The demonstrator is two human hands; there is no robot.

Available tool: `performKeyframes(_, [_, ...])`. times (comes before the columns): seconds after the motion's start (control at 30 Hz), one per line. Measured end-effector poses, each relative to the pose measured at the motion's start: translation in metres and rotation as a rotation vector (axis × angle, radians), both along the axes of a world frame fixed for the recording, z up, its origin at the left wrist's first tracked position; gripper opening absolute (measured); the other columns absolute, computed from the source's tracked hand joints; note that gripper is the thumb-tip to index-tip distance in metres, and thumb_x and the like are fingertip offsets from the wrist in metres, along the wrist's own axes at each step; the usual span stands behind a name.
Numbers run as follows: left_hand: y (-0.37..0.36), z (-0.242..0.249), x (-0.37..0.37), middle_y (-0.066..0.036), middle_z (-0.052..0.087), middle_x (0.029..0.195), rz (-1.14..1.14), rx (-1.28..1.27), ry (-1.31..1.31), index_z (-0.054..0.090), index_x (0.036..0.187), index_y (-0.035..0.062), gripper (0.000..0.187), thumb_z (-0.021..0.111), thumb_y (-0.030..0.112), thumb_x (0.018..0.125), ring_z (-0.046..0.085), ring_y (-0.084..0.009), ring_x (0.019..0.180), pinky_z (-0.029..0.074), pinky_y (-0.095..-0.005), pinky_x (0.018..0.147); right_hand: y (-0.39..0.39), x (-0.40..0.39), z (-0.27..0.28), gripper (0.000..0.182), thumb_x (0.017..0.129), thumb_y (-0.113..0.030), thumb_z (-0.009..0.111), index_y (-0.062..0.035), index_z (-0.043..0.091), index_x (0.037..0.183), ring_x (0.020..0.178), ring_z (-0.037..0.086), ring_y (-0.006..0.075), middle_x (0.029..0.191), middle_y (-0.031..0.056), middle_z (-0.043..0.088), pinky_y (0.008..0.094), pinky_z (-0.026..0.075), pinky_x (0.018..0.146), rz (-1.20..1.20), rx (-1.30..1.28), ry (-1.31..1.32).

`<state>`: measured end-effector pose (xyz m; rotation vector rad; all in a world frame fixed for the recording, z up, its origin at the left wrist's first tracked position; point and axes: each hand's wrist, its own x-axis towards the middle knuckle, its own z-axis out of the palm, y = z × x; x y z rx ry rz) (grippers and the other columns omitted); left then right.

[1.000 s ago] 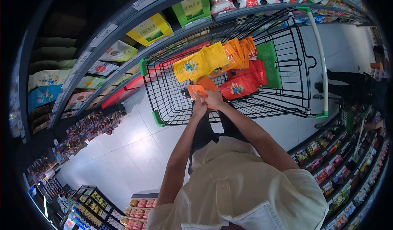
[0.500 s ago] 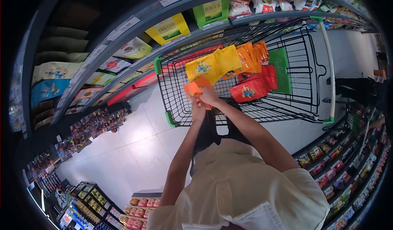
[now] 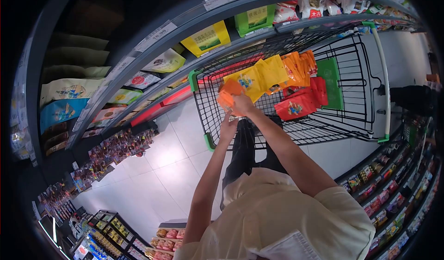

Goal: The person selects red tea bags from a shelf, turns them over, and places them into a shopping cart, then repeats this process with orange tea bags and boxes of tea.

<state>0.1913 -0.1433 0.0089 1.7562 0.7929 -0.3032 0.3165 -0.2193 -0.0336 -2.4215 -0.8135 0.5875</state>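
An orange packet is held over the near left end of a wire shopping cart. My right hand is closed on the packet's right side. Just below the packet is my left hand, its fingers pointing up at the lower edge and partly spread. Inside the cart lie yellow bags, a row of orange bags and red bags. A green panel stands beyond them.
Shelves with bagged goods curve along the left and top. Hanging packets line the lower left. Another person in dark clothes is at the far right, near more stocked shelves.
The cart and shelves have shifted right in view. My left hand has moved down from the packet, its fingers now apart. My right hand still holds the packet, which has turned slightly.
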Motion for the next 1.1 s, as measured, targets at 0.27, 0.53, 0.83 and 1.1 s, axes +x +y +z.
performKeyframes(0.27, [-0.005, -0.051, -0.036, -0.015, 0.061, 0.074, -0.138, 0.151, -0.141, 0.037, 0.128, 0.0084, 0.053, 0.053, 0.023, 0.08, 0.06, -0.0224, 0.069, 0.045, -0.0326, 0.067, -0.04, -0.044, 0.032, 0.026, 0.07, -0.019, 0.055, -0.0068, 0.053, 0.093, 0.077, 0.059, 0.0346, 0.078, 0.0179, 0.061, 0.0446, 0.047, 0.067, -0.26, -0.111, 0.233])
performKeyframes(0.53, [-0.025, -0.008, -0.006, -0.016, 0.048, 0.123, -0.219, -0.151, 0.131, 0.038, 0.127, 0.0022, 0.052, 0.055, 0.019, 0.081, 0.045, -0.0225, 0.114, 0.035, -0.0287, 0.094, -0.096, -0.056, 0.016, 0.026, 0.074, -0.026, 0.055, -0.0078, 0.055, 0.092, 0.075, 0.061, 0.0327, 0.074, 0.0158, 0.062, 0.0435, 0.048, 0.068, -0.303, -0.372, 0.091])
performKeyframes(0.83, [-0.043, -0.016, -0.011, -0.019, 0.053, 0.115, -0.386, 0.01, 0.178, 0.044, 0.122, 0.0062, 0.048, 0.054, 0.026, 0.08, 0.051, -0.0303, 0.107, 0.04, -0.0352, 0.089, -0.151, -0.042, 0.0, 0.035, 0.075, -0.03, 0.054, -0.0048, 0.054, 0.099, 0.085, 0.061, 0.0311, 0.089, 0.0159, 0.062, 0.0411, 0.049, 0.073, -0.478, -0.456, 0.266])
performKeyframes(1.1, [-0.069, -0.014, -0.011, -0.019, 0.056, 0.106, -0.5, 0.052, 0.125, 0.046, 0.121, 0.0086, 0.044, 0.052, 0.026, 0.08, 0.054, -0.0323, 0.099, 0.043, -0.0377, 0.084, -0.217, -0.033, -0.003, 0.045, 0.077, -0.029, 0.052, -0.0028, 0.043, 0.113, 0.089, 0.058, 0.0361, 0.094, 0.0219, 0.06, 0.0445, 0.046, 0.077, -0.626, -0.457, 0.243])
